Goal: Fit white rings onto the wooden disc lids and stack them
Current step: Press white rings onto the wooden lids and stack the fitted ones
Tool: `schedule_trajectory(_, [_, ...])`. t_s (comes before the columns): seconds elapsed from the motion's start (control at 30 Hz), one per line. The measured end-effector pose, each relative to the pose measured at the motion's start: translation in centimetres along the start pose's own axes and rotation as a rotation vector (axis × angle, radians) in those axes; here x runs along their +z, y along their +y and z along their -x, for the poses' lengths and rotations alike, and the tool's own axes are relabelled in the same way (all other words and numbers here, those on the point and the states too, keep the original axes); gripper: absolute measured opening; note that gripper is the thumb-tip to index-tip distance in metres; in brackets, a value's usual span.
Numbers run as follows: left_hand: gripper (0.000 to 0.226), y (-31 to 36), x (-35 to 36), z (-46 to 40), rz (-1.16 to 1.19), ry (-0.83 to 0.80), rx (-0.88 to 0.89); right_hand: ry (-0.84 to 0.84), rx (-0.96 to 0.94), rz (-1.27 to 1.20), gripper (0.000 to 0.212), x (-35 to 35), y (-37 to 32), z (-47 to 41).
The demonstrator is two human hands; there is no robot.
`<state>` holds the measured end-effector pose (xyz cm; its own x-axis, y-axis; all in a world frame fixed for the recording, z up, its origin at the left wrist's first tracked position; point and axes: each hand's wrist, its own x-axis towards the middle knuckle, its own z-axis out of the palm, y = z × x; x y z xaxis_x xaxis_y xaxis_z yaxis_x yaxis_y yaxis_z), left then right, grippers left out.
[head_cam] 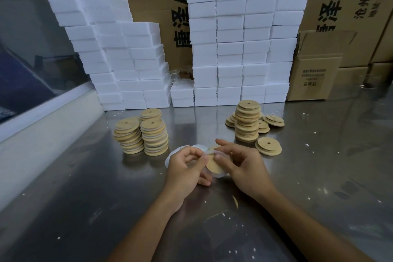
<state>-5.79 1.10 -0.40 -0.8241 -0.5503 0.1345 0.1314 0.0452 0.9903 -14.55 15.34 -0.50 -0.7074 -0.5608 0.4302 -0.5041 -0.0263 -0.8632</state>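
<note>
Between both hands, just above the steel table (85,187), a wooden disc lid (212,164) stands tilted with a white ring (219,175) partly around its edge. My left hand (187,168) pinches the lid's left rim. My right hand (240,164) grips the lid and ring from the right. A few loose white rings (197,147) lie behind my left hand. Three stacks of ringed lids (154,138) stand to the left. A tall stack of bare lids (247,121) rises on the right, with several loose lids (268,147) around it.
White foam blocks (234,49) are piled in columns along the back, in front of large cardboard boxes (319,64). A white ledge (42,125) and a window border the table on the left. Small white crumbs dot the tabletop.
</note>
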Motion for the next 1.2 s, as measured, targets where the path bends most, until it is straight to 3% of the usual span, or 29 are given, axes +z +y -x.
schedule_trajectory(0.17, [0.011,-0.64,0.08,-0.14,-0.092,0.068,0.115,0.089,-0.007,0.041,0.007,0.27,0.02,0.06])
schedule_trajectory(0.43, [0.022,-0.83,0.20,-0.16,-0.180,0.093,0.185,0.137,0.013,0.079,0.006,0.31,-0.25,0.10])
schedule_trajectory(0.97, [0.019,-0.59,-0.01,-0.16,-0.280,0.155,0.292,0.076,0.090,0.007,0.007,0.04,-0.43,-0.01])
schedule_trajectory(1.2, [0.005,-0.43,-0.04,-0.04,-0.305,0.161,0.326,0.056,0.090,0.000,0.008,0.14,-0.33,0.05])
